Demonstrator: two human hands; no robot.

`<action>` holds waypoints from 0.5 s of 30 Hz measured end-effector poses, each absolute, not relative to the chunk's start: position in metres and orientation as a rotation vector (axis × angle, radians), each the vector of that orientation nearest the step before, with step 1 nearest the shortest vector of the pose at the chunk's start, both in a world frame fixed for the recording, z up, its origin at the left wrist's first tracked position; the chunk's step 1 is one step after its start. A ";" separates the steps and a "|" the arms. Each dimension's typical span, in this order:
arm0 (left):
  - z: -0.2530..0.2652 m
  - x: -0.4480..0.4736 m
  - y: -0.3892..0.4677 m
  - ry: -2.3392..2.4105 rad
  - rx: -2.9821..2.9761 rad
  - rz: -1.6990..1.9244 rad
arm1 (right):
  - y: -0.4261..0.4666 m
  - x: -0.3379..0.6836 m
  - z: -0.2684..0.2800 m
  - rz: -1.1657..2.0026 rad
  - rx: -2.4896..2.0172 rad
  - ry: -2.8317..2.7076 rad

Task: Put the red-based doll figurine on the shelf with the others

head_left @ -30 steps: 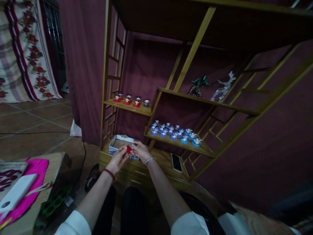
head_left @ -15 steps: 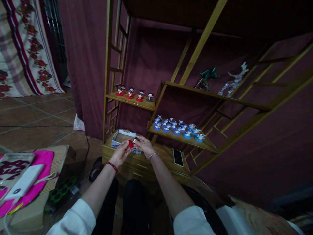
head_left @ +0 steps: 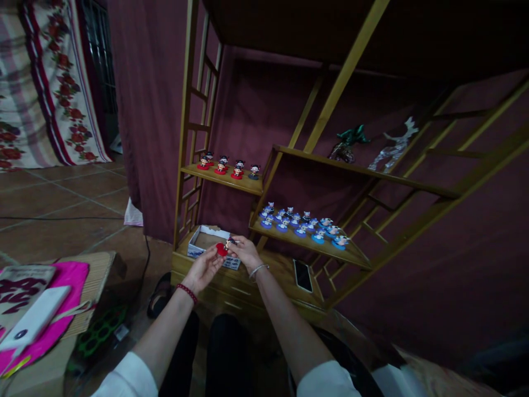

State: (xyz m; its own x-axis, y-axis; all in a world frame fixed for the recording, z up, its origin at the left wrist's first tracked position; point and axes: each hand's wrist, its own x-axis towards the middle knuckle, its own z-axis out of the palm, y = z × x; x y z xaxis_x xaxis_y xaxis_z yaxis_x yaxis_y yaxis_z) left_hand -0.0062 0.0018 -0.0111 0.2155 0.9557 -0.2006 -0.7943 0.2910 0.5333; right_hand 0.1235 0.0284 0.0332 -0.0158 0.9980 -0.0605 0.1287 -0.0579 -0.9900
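Observation:
Between my two hands is a small figurine [head_left: 222, 249] with a dark-haired head and a round red base. My left hand [head_left: 205, 267] pinches the red base, and my right hand [head_left: 244, 252] grips the head end, so the figurine lies tilted on its side. Just behind it sits an open white-and-blue cardboard box [head_left: 201, 241] on the bottom shelf. Similar red-based figurines [head_left: 220, 165] stand in rows on the upper left shelf, with one dark-based figurine [head_left: 254, 172] at their right end.
Several blue and purple figurines [head_left: 301, 229] fill the middle shelf. A phone [head_left: 303, 275] lies on the bottom shelf at right. Higher up stand a green-and-brown ornament [head_left: 349, 143] and a clear deer ornament [head_left: 395, 146]. A cardboard box [head_left: 94, 275] at left carries a white power bank [head_left: 35, 318].
The view has tilted slightly upward, so the shelves appear a little lower. Both hands keep hold of the figurine in nearly the same pose.

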 end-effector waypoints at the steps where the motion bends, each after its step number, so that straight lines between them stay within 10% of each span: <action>1: -0.010 -0.006 0.001 0.538 0.353 1.250 | 0.028 0.124 0.035 1.218 -1.339 -1.273; 15: -0.007 -0.002 -0.001 0.546 0.363 1.246 | 0.028 0.129 0.038 1.287 -1.309 -1.219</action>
